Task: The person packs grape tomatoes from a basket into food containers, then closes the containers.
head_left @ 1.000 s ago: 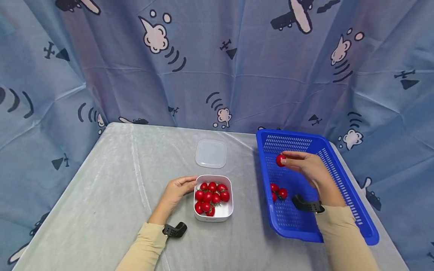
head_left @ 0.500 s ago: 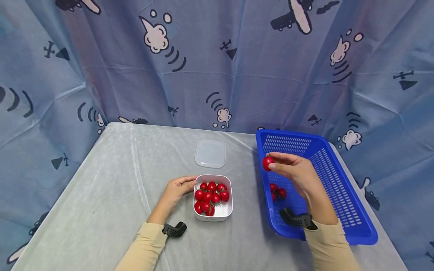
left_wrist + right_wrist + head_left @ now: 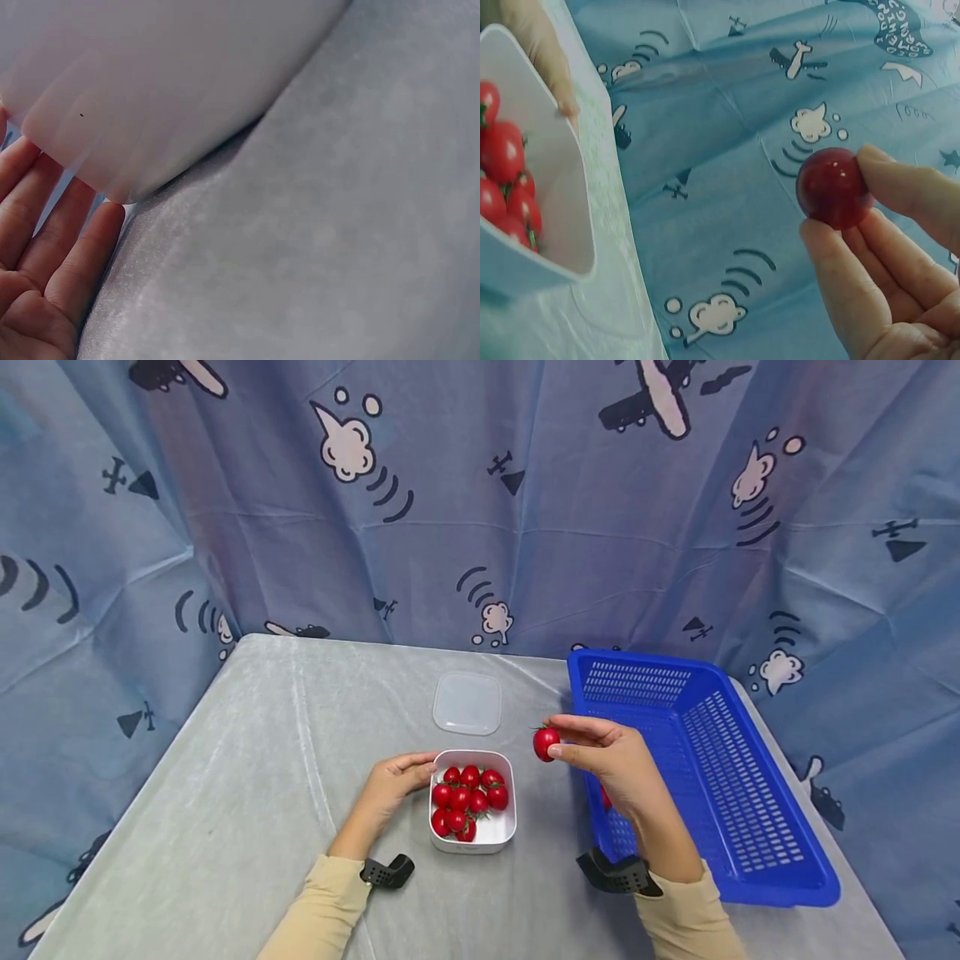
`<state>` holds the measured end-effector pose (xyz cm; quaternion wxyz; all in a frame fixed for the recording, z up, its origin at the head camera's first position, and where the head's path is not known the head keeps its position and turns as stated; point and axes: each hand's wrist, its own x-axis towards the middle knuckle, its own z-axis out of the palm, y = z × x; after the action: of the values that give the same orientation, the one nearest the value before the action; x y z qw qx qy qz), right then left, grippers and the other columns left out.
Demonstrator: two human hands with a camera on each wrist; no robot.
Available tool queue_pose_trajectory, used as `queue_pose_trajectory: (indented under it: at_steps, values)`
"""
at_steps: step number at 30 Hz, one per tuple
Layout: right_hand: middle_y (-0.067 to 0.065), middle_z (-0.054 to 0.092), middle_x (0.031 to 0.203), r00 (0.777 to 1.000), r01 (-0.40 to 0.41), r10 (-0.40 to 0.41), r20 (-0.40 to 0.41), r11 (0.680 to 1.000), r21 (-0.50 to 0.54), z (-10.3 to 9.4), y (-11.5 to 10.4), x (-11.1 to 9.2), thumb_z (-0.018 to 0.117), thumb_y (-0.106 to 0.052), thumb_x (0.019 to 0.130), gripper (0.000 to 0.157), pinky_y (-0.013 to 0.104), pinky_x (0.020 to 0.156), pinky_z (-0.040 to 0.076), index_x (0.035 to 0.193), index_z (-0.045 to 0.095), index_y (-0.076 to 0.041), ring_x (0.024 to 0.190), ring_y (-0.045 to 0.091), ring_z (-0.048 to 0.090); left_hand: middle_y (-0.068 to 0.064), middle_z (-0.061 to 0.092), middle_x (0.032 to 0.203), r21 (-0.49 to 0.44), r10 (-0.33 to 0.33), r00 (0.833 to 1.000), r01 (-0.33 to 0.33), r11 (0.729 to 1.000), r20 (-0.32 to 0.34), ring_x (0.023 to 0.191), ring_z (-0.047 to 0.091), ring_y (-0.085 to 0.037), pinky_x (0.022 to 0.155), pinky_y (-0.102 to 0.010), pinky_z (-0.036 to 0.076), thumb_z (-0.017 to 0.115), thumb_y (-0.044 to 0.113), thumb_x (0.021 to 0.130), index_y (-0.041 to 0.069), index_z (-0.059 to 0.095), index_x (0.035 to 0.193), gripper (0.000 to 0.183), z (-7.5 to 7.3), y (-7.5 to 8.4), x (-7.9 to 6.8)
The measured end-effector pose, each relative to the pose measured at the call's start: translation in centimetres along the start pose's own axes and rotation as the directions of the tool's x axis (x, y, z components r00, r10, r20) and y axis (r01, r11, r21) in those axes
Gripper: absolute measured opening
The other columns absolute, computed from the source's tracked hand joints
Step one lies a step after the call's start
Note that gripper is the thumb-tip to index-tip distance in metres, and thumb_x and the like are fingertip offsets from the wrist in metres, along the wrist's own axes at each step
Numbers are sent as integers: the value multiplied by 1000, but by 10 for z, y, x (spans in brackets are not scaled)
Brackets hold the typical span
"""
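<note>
In the head view my right hand (image 3: 617, 767) pinches a red cherry tomato (image 3: 545, 744) between thumb and fingertips, in the air left of the blue basket. The right wrist view shows this tomato (image 3: 834, 189) close up, round and glossy. A white square box (image 3: 497, 833) stands mid-table with several cherry tomatoes (image 3: 460, 797) inside, some with green stems; its front right corner is bare. My left hand (image 3: 392, 787) rests against the box's back left corner. Straight fingers (image 3: 86, 259) lie along the box wall in the left wrist view.
A blue slotted basket (image 3: 757, 793) stands on the right of the table, with a bit of red tomato (image 3: 605, 797) showing beside my right wrist. Behind the box lies a clear, flat lid (image 3: 467, 703). A patterned blue curtain (image 3: 420, 543) hangs behind the grey tablecloth (image 3: 247, 760).
My right hand has carried the tomato leftward from over the basket, past its left rim, toward the box. The left hand and the box have stayed in place.
</note>
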<state>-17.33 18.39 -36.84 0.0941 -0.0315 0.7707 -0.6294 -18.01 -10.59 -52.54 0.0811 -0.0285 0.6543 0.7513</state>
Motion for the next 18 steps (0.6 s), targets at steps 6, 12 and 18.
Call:
queue_pose_trajectory:
  at_steps: [6,12,18]
  values:
    - [-15,76,101,1000,-10,11,-9,998,61,17,2,-8,78,-5,84,48,19,87,56,127,62,8,94,4,71,-19,70,121,28,-9,1000,9,1000,3,91,68,-3,85,-20,57,68,10,93,-9,64,124,37,2,-2,-3]
    - [-14,76,100,1000,-6,9,-30,995,102,31,5,-11,77,-2,83,46,20,86,57,125,63,8,94,5,71,-18,71,120,28,8,1000,-8,1000,-4,91,68,-3,85,-20,57,68,10,93,-9,65,123,36,3,-4,-1]
    - [-9,76,101,999,-30,34,-31,992,124,41,11,-8,77,1,81,46,22,85,58,124,64,10,93,5,71,-11,74,115,8,-4,1000,4,1000,-14,90,69,-4,85,-22,58,69,11,92,-7,66,123,35,0,-2,2]
